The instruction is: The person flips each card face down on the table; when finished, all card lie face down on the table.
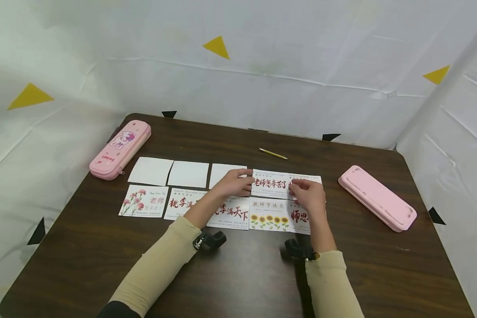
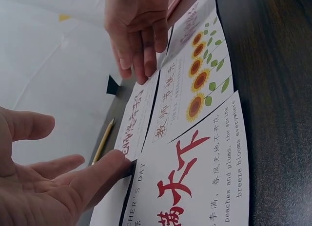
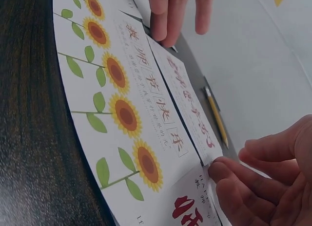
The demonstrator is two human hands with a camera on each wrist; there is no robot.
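Observation:
In the head view, the left hand (image 1: 233, 182) rests its fingertips at the left edge of a card with red writing (image 1: 269, 184) in the far row. Its fingers stay mostly straight, thumb apart, in the left wrist view. Over the neighbouring card (image 1: 313, 178) lies the right hand (image 1: 310, 194), its loosely bent fingertips touching near where the two cards meet. Directly below, in the near row, are a sunflower card (image 1: 269, 214) and a red-lettered card (image 1: 300, 216), partly hidden by the right hand and wrist.
Three blank white cards (image 1: 188, 174) continue the far row leftward. A carnation card (image 1: 143, 201) and two red-lettered cards (image 1: 230, 214) fill the near row's left. Beyond lies a yellow pencil (image 1: 273, 153). Pink cases flank the cards, one left (image 1: 121, 150), one right (image 1: 377, 198).

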